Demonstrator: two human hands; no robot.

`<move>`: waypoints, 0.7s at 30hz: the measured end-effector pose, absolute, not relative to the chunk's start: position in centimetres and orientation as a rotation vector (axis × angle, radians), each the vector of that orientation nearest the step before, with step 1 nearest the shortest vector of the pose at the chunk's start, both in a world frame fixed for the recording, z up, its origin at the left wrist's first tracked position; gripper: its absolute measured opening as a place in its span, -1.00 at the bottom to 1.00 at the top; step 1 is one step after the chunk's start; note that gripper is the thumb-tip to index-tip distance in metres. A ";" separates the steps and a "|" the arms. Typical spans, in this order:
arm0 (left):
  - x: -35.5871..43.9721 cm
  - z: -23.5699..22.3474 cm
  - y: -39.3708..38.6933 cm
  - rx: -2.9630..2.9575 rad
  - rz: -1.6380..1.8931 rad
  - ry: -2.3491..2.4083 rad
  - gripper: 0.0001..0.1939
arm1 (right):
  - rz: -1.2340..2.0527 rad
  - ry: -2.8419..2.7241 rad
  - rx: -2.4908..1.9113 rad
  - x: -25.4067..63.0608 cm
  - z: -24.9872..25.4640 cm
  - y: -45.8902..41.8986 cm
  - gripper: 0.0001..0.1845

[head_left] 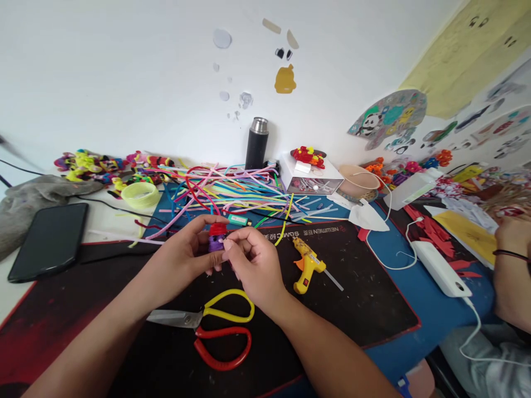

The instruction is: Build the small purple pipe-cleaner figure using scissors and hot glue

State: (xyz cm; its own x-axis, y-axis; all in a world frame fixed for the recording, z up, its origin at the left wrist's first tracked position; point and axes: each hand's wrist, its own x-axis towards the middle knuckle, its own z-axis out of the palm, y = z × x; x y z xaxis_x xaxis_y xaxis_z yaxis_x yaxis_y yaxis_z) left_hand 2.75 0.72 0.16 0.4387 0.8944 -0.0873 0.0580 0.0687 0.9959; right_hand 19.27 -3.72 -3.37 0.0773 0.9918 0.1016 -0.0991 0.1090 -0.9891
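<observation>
Between my hands is a small red and purple pipe-cleaner figure (216, 236), held above the dark desk mat (340, 315). My left hand (191, 250) grips it from the left, fingers behind and thumb in front. On its right side, the thumb and index finger of my right hand (255, 262) pinch together at the figure; whatever tiny piece is between those fingertips is too small to name. Scissors (199, 320) with one yellow and one red handle lie on the mat below my hands. A yellow glue gun (307, 265) rests to the right, a glue stick poking from its back.
Loose pipe cleaners (232, 188) heap up behind my hands, near a black thermos (257, 145) and a white box (311, 174). To the left are a phone (50, 240) and a pale green bowl (141, 195). A power bank (442, 268) lies near another person's arm (512, 265).
</observation>
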 end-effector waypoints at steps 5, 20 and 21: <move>2.7 0.1 0.6 1.368 0.792 0.930 -0.37 | 1.133 -1.146 -1.075 19.3 -3.1 -3.7 -0.79; 2.3 0.4 1.0 1.281 0.825 0.904 -0.29 | 1.112 -1.128 -1.030 19.3 -3.2 -3.8 -0.76; 2.3 0.4 1.0 1.267 0.835 0.903 -0.28 | 1.112 -1.130 -1.027 19.3 -3.3 -3.8 -0.76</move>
